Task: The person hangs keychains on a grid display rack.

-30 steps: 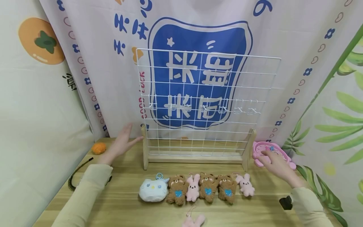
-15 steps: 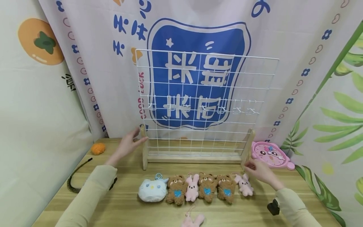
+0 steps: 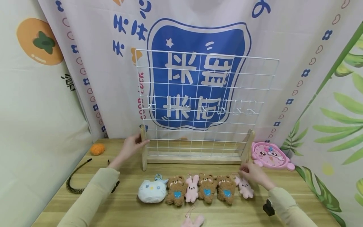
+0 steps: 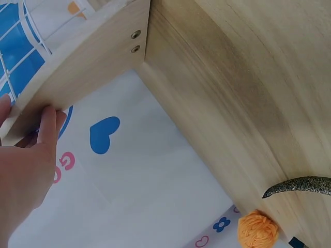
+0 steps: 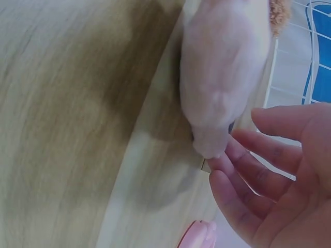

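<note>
My left hand (image 3: 131, 146) grips the left wooden upright (image 3: 145, 157) of a white wire grid rack. In the left wrist view, its fingers bend round the upright (image 4: 85, 77), the thumb on the other side. My right hand (image 3: 255, 174) is over the top of the rightmost pink plush rabbit (image 3: 245, 190). In the right wrist view, the fingertips touch or nearly touch one end of the rabbit (image 5: 222, 67), while the thumb stands apart. Left of it lie three brown bears (image 3: 226, 190), a second pink rabbit (image 3: 192, 189) and a pale-blue cat-faced plush (image 3: 152, 191).
Several small hooks (image 3: 203, 109) hang in a row across the grid. A pink clock (image 3: 270, 155) lies behind the right hand. To the left are a fuzzy orange ball (image 3: 97, 149) and a dark curved band (image 3: 75, 190). Another pink rabbit (image 3: 193, 221) is partly cut off in front.
My left hand has moved right and taken hold of the rack's left upright. The right hand has come left from over the clock to the rightmost rabbit.
</note>
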`<state>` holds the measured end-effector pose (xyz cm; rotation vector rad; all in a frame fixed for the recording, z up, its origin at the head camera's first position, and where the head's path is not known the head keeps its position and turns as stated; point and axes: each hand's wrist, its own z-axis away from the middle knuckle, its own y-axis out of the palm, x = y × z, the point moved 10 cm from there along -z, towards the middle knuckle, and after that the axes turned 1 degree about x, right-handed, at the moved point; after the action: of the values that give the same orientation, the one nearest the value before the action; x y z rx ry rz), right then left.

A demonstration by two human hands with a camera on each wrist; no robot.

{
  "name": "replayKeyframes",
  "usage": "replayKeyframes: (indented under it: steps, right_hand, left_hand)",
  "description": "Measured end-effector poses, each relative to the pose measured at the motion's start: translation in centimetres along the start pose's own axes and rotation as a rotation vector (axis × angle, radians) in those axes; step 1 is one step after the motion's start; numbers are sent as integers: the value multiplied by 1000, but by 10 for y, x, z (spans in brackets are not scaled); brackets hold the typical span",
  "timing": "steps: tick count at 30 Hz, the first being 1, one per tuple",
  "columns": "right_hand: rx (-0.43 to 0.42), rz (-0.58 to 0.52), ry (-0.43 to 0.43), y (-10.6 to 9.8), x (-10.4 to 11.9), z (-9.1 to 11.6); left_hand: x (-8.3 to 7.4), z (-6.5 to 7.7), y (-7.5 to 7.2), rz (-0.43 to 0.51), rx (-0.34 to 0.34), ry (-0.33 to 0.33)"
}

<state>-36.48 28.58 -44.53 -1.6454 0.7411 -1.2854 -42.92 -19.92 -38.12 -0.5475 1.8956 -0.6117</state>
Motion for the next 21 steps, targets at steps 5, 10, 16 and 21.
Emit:
replayKeyframes:
  steps: [5,10,16,21]
  right_hand:
    - [20,10,15,7,-3,-2]
    - [-3,46,10,9,-3,-3]
    - [-1,34,84,13,-5,-5]
    - [-20,31,142,12,-7,-6]
  left_hand:
    - [1,0,0,9,-11,-11]
    - [1,1,0,-2,-4,-13]
    - [2,1,1,-4,-2,-10]
    - [3,2,1,4,-1,-22]
